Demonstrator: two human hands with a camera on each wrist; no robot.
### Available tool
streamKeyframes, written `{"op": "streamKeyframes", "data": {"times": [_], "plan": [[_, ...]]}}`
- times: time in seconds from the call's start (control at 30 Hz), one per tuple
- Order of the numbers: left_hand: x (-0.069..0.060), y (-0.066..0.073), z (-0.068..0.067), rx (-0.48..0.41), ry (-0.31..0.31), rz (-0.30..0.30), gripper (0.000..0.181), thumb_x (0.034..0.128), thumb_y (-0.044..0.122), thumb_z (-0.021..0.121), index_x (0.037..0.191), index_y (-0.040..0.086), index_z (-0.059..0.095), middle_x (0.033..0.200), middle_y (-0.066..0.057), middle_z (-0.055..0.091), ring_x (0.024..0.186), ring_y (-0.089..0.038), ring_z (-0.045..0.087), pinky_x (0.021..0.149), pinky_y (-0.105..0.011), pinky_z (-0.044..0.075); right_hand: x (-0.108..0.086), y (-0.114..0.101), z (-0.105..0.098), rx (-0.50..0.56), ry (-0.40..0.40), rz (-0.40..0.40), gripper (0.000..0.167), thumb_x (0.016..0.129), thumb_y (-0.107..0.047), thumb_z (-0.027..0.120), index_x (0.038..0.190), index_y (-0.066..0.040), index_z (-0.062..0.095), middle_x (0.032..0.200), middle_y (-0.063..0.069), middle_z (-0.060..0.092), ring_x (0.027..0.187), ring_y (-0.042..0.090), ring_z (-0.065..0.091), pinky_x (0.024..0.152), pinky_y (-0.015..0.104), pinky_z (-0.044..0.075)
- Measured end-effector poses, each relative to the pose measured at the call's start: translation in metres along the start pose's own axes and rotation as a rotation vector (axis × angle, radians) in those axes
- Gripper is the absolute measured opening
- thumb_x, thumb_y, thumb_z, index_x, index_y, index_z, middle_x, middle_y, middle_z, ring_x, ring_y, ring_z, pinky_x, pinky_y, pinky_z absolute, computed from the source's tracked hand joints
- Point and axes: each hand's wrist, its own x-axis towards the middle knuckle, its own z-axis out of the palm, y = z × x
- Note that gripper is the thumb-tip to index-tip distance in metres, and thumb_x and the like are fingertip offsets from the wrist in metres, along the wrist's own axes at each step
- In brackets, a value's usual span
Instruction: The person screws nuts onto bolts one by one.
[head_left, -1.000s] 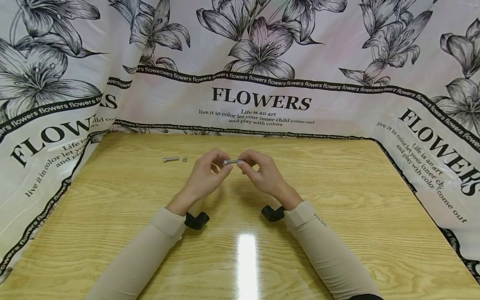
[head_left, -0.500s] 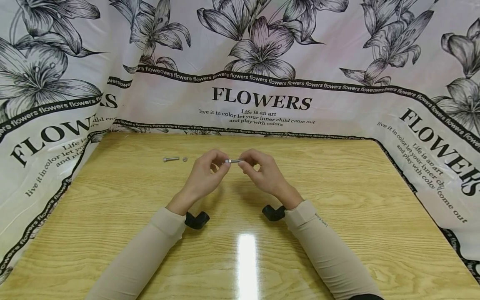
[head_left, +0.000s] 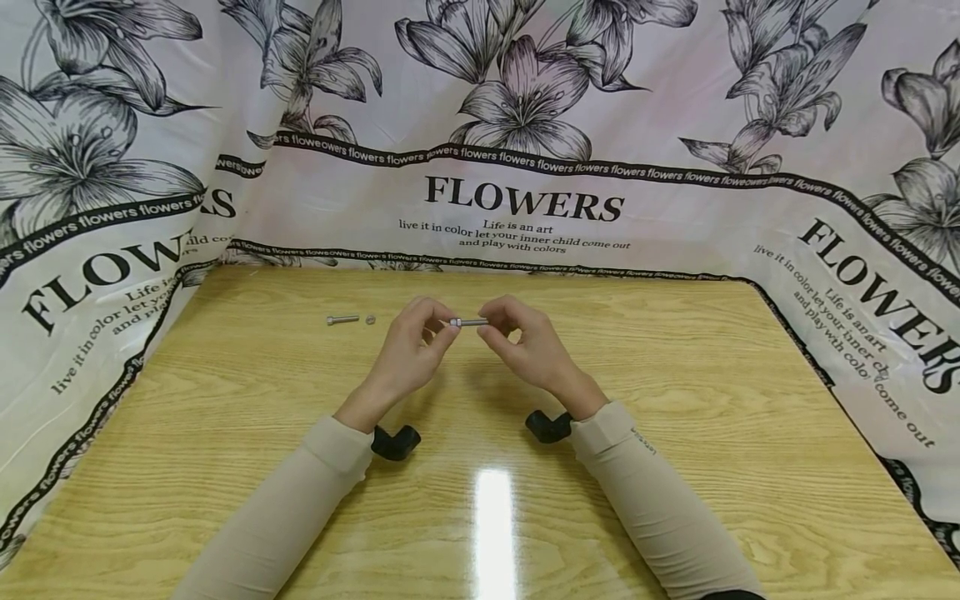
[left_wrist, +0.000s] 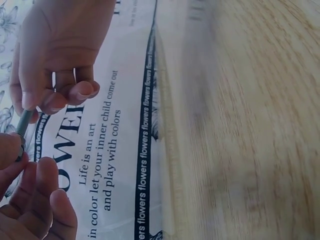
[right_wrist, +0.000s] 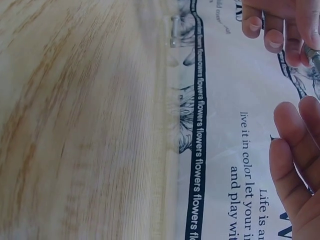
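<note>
Both hands hold one silver bolt [head_left: 471, 322] level above the table. At the bolt's thick end, my left hand [head_left: 411, 346] pinches it between thumb and forefinger. A wider collar that looks like a nut [head_left: 457, 322] sits there, partly covered by the fingertips. My right hand [head_left: 531, 348] has its thumb and forefinger on the thin threaded end. In the left wrist view the bolt [left_wrist: 23, 122] runs between the two hands. Only a short piece of the bolt [right_wrist: 313, 58] shows at the right wrist view's edge.
A second bolt [head_left: 342, 319] lies on the wooden table [head_left: 675, 400], left of the hands, with a loose nut [head_left: 371, 319] beside it. A flower-printed cloth [head_left: 525, 200] stands behind the table and along both sides.
The bolt has levelled out between the hands, and the collar by its thick end shows more plainly. Both hands have shifted only slightly. The bolt and nut on the table lie unmoved.
</note>
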Motion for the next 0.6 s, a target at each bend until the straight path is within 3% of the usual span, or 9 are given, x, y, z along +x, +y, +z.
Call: {"op": "streamKeyframes", "data": {"times": [0.27,0.6], "plan": [[0.0,-0.001,0.0,0.01,-0.008,-0.031,0.005,0.0933,0.008,0.062,0.098,0.006,0.061,0.101,-0.007,0.058,0.083,-0.019,0.06,0.07,-0.034,0.048,0.0,0.026,0.004,-0.002,-0.019,0.032,0.008,0.093,-0.005,0.062,0.101,-0.005,0.063,0.083,0.005,0.064,0.069,0.016,0.056,0.061,0.036,0.047],[0.0,-0.001,0.0,0.044,-0.04,-0.08,0.006,0.0929,0.011,0.062,0.098,0.008,0.063,0.097,-0.003,0.058,0.083,-0.018,0.058,0.07,-0.034,0.048,-0.001,0.032,0.003,-0.005,-0.047,0.01,0.004,0.094,-0.011,0.062,0.098,-0.011,0.062,0.082,-0.002,0.063,0.069,0.014,0.057,0.064,0.031,0.049]]}}
